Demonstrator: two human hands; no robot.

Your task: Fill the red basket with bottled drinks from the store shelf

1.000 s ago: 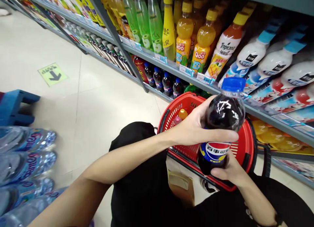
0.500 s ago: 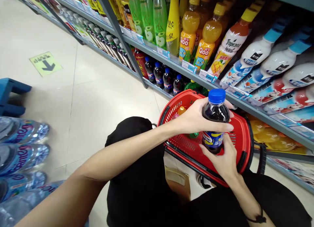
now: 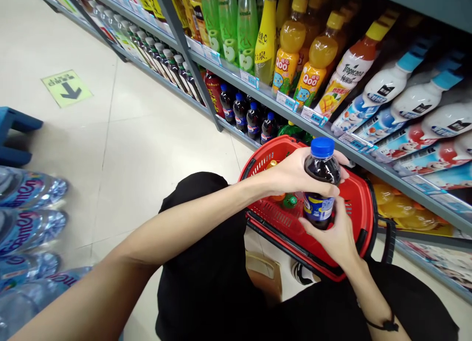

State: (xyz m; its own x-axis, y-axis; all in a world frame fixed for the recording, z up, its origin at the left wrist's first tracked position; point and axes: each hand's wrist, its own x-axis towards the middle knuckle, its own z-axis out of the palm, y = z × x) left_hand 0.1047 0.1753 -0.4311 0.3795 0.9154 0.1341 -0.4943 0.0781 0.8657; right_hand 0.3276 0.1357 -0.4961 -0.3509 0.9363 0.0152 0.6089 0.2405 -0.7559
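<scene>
Both of my hands are around a small bottle of dark cola (image 3: 320,171) with a blue cap and a blue label. It is held nearly upright above a red shopping basket (image 3: 363,210). My left hand (image 3: 293,173) wraps its upper part, with the fingers passing behind it. Lower down, my right hand (image 3: 337,235) grips the bottle near its base, thumb on the left side. Inside the basket, a bottle with a green cap (image 3: 289,201) and an orange-topped item (image 3: 273,164) show partly behind my left wrist.
A shelf ahead holds juice bottles (image 3: 285,50) and white drink bottles (image 3: 387,80). Small cola bottles (image 3: 253,119) stand on its lower level. Packed water bottles (image 3: 29,188) and a blue stool (image 3: 16,134) are at left. A yellow arrow sign (image 3: 67,88) marks the floor.
The bottle has turned a little in my hands, so a different part of its label faces me. It has shifted slightly left in view, and the camera view has moved a little.
</scene>
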